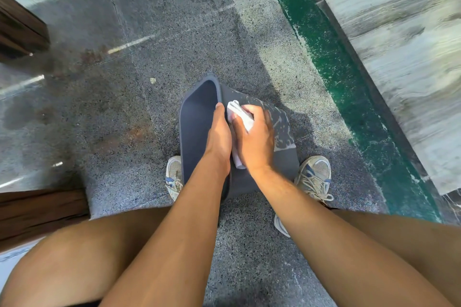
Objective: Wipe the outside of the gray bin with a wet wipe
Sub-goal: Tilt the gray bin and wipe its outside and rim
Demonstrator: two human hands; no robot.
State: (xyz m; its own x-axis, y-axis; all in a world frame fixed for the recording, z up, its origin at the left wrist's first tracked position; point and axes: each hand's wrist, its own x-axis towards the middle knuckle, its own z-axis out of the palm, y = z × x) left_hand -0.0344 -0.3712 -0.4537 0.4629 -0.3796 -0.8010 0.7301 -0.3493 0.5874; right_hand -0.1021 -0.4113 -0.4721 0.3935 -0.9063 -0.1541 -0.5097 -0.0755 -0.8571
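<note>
Flanking the gray bin (199,117) on speckled floor (124,107), sneakers (314,177) stand close.

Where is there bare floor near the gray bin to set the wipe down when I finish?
Bare speckled floor lies left of the gray bin, out toward the wooden furniture. More lies beyond the bin toward the green strip. It is crowded between the shoes, where the left hand and the right hand with the wet wipe work.
</note>
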